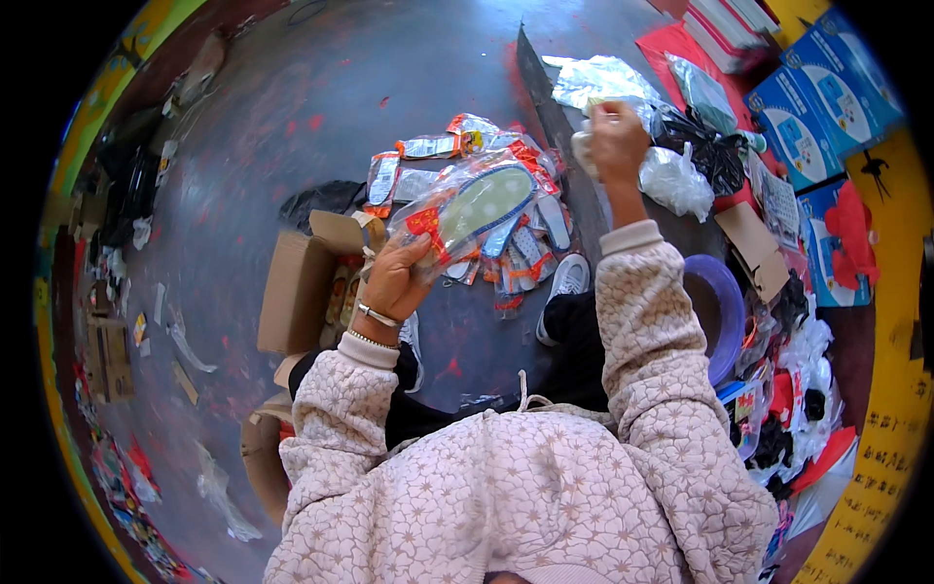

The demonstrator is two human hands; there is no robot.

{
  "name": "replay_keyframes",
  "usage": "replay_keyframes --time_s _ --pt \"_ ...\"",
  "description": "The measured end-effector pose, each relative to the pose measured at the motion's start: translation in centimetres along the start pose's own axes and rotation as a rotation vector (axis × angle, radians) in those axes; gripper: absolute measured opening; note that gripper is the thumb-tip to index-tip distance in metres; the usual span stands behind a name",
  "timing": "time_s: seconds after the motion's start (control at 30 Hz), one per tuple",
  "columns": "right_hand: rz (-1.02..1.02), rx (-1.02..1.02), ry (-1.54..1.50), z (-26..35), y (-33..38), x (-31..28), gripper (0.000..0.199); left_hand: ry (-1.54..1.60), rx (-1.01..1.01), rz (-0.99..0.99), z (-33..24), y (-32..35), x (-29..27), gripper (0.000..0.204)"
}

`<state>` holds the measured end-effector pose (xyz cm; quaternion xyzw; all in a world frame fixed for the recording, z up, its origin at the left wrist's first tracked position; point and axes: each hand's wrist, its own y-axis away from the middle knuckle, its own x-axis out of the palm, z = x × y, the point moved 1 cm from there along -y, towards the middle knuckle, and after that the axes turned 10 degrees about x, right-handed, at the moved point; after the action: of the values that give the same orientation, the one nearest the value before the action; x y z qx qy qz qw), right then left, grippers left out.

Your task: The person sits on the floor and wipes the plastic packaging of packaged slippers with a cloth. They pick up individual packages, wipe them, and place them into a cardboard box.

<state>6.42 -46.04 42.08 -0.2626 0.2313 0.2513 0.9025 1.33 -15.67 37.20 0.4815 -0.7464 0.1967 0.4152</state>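
My left hand (397, 275) grips a green insole with pale dots (489, 198), packed in a clear plastic bag with a red label. Beneath it on the floor lies a pile of bagged insoles (530, 255), several with orange and red headers. Off to the right, my right hand (620, 144) is raised with its fingers curled closed. Something pale shows beside those fingers, but I cannot make out whether they hold it. White and silvery plastic wrapping (605, 80) lies just beyond that hand.
An open cardboard box (295, 292) with packed goods stands left of my legs. A dark upright board (553, 122) runs between the pile and the bags. Right of me are a purple tub (725, 316), a black plastic bag (708, 146) and blue boxes (839, 92).
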Motion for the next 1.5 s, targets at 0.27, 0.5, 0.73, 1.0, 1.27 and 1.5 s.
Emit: replay_keyframes --time_s 0.27,0.5,0.73,1.0,1.27,1.5 --pt "0.479 0.001 -0.409 4.8 4.9 0.0 0.023 -0.706 0.405 0.147 -4.6 0.8 -1.4 0.036" --pt "0.639 0.139 -0.367 2.8 6.2 1.0 0.021 -1.022 0.560 -0.035 -17.2 10.1 -4.6 0.033" --pt "0.843 0.200 -0.386 2.6 8.6 3.9 0.012 -1.551 0.251 -0.520 -15.3 20.9 -16.0 0.033" --pt "0.985 0.243 -0.306 1.9 10.4 7.7 0.012 -2.112 -0.480 -0.302 -11.1 15.3 -22.0 0.023" --pt "1.023 0.169 -0.179 3.4 12.3 9.5 0.013 -2.356 -0.529 -0.777 0.7 8.3 -32.6 0.039" --pt "1.039 0.127 -0.075 2.6 12.7 9.2 0.014 -1.677 -1.129 -0.207 1.1 9.9 -41.7 0.085"
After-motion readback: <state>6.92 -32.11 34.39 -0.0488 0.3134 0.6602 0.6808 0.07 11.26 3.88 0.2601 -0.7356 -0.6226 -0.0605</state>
